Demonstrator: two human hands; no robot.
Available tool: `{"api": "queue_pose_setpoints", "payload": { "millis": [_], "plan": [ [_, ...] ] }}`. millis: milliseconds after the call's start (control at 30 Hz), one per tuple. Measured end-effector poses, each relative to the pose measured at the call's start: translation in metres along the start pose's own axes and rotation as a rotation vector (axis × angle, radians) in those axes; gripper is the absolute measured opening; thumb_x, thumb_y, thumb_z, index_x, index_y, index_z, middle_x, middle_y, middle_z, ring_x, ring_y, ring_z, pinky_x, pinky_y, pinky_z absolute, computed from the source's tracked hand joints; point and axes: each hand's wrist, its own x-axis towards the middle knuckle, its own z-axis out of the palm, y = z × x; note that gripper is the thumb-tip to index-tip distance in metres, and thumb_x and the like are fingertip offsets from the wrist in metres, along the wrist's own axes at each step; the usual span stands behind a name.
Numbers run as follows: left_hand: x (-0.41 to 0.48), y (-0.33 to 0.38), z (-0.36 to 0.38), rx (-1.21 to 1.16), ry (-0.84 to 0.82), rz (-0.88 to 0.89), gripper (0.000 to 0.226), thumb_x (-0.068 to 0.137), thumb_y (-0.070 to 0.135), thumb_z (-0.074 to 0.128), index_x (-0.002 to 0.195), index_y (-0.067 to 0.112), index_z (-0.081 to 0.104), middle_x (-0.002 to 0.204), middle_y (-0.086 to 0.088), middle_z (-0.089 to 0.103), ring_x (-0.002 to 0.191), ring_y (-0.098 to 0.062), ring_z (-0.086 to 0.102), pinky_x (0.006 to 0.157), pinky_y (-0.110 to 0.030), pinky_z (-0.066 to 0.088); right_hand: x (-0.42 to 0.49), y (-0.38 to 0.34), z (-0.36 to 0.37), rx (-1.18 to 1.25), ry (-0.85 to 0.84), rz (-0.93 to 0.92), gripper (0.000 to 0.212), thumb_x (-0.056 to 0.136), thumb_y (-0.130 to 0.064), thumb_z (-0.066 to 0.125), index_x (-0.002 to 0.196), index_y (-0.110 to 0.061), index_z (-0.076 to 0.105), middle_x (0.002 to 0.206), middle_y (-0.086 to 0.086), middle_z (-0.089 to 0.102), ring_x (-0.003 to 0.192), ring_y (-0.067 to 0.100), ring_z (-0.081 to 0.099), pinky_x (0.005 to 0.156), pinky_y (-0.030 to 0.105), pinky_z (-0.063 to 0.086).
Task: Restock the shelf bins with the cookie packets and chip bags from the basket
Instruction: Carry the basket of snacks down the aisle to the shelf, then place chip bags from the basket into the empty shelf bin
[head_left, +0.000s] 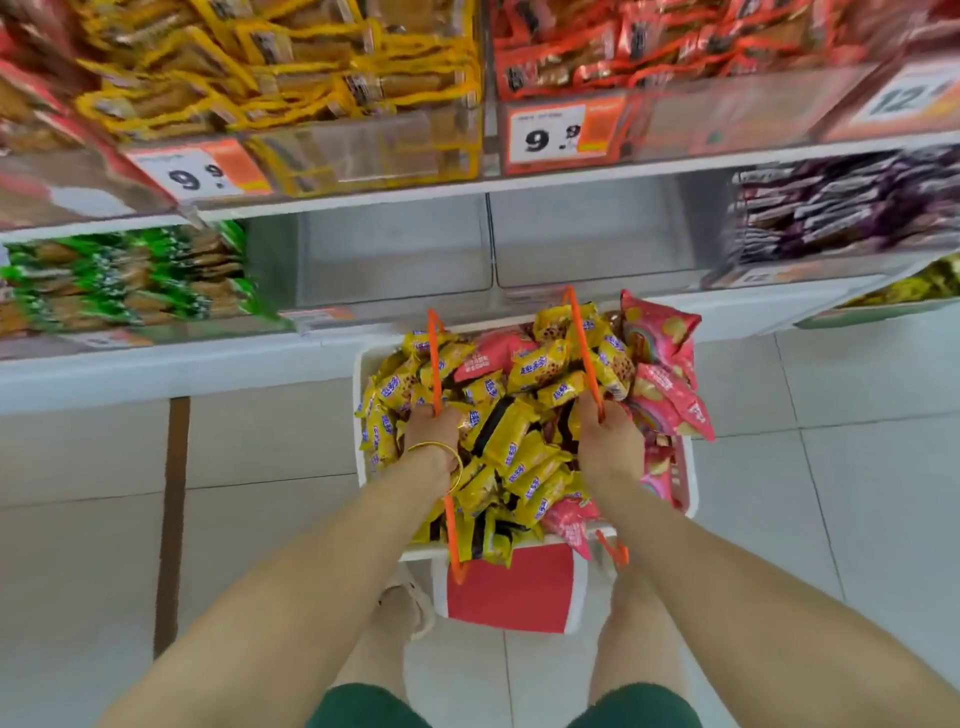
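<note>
Green shorts (363, 709) and bare forearms (291, 587) come first. The left hand (434, 431) is curled round one orange handle (438, 364), the right hand (610, 439) round the other. Both are over a white basket (687, 470) heaped with yellow cookie packets (519, 452) and pink chip bags (660, 332), their print too blurred to read. Two shelf price tags (550, 136) read 9.9, and another begins 12. Clear bins (395, 254) stand just beyond the basket, above a pale tiled floor (857, 493).

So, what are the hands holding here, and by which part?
The white plastic basket: the left hand grips its thin orange left handle, the right hand its thin orange right handle.
</note>
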Motion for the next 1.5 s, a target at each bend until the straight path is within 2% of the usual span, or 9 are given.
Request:
{"api": "queue_pose_setpoints", "payload": {
  "millis": [467,733,900,967,1033,1100,1267,1400,1500],
  "plan": [
    [0.115,-0.032,0.007,0.033,-0.072,-0.055,0.009,0.091,0.015,0.051,0.097,0.015,0.045,0.060,-0.001,0.028,0.046,-0.013,0.020,0.043,-0.022,0.018,0.056,0.043,0.085,0.009,0.033,-0.017,0.042,0.099,-0.044,0.036,0.067,-0.018,0.039,0.057,-0.003,0.042,0.050,0.016,0.038,0.051,0.031,0.032],
    [0.155,-0.060,0.026,-0.070,-0.080,-0.117,0.049,0.094,0.019,0.052,0.140,0.008,0.042,0.055,0.002,0.026,0.042,-0.011,0.019,0.042,-0.022,0.016,0.094,0.074,0.120,-0.056,0.024,-0.078,0.041,0.100,-0.040,0.036,0.064,-0.020,0.036,0.058,-0.003,0.042,0.050,0.016,0.040,0.047,0.027,0.029],
    [0.170,-0.066,0.035,-0.049,-0.104,-0.077,0.007,0.096,0.016,0.049,0.097,0.014,0.056,0.053,-0.002,0.028,0.025,-0.009,0.023,0.048,-0.025,0.019,0.113,0.088,0.133,-0.060,-0.020,-0.108,0.041,0.100,-0.040,0.035,0.066,-0.019,0.036,0.059,-0.002,0.042,0.048,0.015,0.038,0.046,0.027,0.028],
    [0.179,-0.069,0.039,-0.059,-0.097,-0.060,0.023,0.096,0.016,0.049,0.115,0.006,0.059,0.055,-0.003,0.029,0.030,-0.012,0.026,0.048,-0.026,0.021,0.122,0.092,0.137,-0.063,-0.053,-0.121,0.040,0.101,-0.039,0.035,0.066,-0.019,0.037,0.058,-0.002,0.043,0.048,0.015,0.039,0.046,0.028,0.030],
    [0.183,-0.069,0.044,-0.068,-0.119,-0.057,0.015,0.097,0.016,0.048,0.103,0.012,0.061,0.054,-0.002,0.028,0.038,-0.013,0.023,0.046,-0.025,0.021,0.131,0.097,0.142,-0.072,-0.078,-0.156,0.040,0.101,-0.039,0.034,0.066,-0.020,0.037,0.058,-0.003,0.043,0.048,0.015,0.040,0.047,0.030,0.031],
    [0.191,-0.068,0.049,-0.057,-0.141,-0.086,0.029,0.096,0.020,0.048,0.068,0.018,0.049,0.046,0.000,0.027,0.032,-0.011,0.020,0.042,-0.019,0.022,0.139,0.101,0.148,-0.084,-0.107,-0.217,0.041,0.101,-0.038,0.035,0.064,-0.020,0.035,0.056,-0.003,0.042,0.048,0.016,0.041,0.048,0.030,0.032],
    [0.202,-0.076,0.046,-0.066,-0.218,-0.048,0.038,0.096,0.021,0.048,0.061,0.017,0.033,0.036,0.005,0.024,0.029,-0.009,0.018,0.036,-0.010,0.023,0.149,0.099,0.157,-0.081,-0.314,-0.341,0.031,0.100,-0.027,0.038,0.072,-0.013,0.037,0.059,0.004,0.047,0.047,0.020,0.045,0.051,0.037,0.046],
    [0.212,-0.088,0.043,-0.095,-0.258,0.074,0.039,0.098,0.025,0.047,0.062,0.018,0.033,0.034,0.006,0.024,0.026,-0.007,0.021,0.034,-0.009,0.024,0.162,0.092,0.164,-0.387,-0.112,-0.571,0.015,0.094,-0.022,0.046,0.099,-0.009,0.039,0.074,0.002,0.053,0.062,0.023,0.055,0.055,0.035,0.044],
    [0.215,-0.092,0.038,-0.131,-0.229,0.157,0.039,0.099,0.026,0.045,0.062,0.018,0.033,0.033,0.007,0.025,0.024,-0.006,0.021,0.033,-0.008,0.022,0.158,0.087,0.158,-0.533,0.070,-0.648,0.031,0.089,-0.007,0.043,0.118,-0.007,0.035,0.100,0.013,0.058,0.090,0.037,0.062,0.066,0.040,0.043]
  ]
}}
